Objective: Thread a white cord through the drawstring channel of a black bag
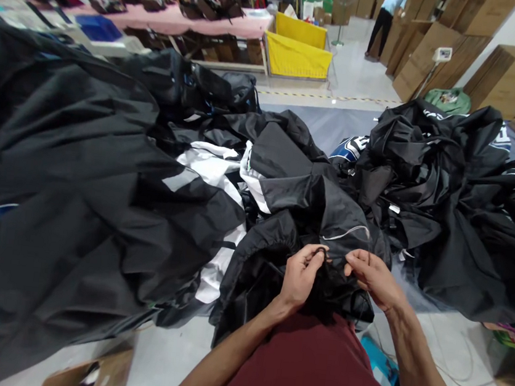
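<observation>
Two hands: left hand [300, 276], right hand [371, 277] pinching one black garment [272, 263].

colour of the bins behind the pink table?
Yellow, seen in the head view: the bins sit right of the pink table.

Two hands work at six o'clock: the left hand [300, 278] and the right hand [371, 279]. Two big heaps of black fabric lie on the surface, one [75, 197] at nine o'clock, one [466, 198] at two o'clock. One yellow bin [298, 52] and one co-worker [386, 19] stand at twelve o'clock.
</observation>
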`<state>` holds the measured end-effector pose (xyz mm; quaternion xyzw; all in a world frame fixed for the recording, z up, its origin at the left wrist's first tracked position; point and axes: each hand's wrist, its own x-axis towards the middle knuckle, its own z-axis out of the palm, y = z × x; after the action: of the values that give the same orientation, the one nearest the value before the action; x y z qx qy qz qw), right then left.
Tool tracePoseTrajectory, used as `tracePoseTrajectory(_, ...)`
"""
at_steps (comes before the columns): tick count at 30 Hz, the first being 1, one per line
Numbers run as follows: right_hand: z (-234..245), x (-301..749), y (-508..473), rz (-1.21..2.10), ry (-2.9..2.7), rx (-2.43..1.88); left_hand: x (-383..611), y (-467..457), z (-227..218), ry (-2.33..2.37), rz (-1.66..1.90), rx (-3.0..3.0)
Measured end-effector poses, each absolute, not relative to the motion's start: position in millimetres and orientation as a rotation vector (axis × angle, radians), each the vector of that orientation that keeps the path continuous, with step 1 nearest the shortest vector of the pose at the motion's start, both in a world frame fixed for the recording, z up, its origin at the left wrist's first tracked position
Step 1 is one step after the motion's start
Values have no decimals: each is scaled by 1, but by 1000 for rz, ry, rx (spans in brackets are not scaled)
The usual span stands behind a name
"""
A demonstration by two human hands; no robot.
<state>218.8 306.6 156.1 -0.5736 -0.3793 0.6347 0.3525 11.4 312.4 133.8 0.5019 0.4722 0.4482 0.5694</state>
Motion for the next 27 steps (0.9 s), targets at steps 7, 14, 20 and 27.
tracePoseTrajectory(7,160,231,300,1867,-881,-1390,10,317,130,1173,1047,1383)
tracePoseTrajectory(14,164,216,305,1731,-731,-1381,14,313,126,1213,1089,1466)
tracePoseTrajectory(20,167,211,313,1679,-725,-1360,7,306,127,1136,1129,1610)
tracePoseTrajectory(27,175,211,311,1697,-739,-1396,10,313,126,1163,1106,1326)
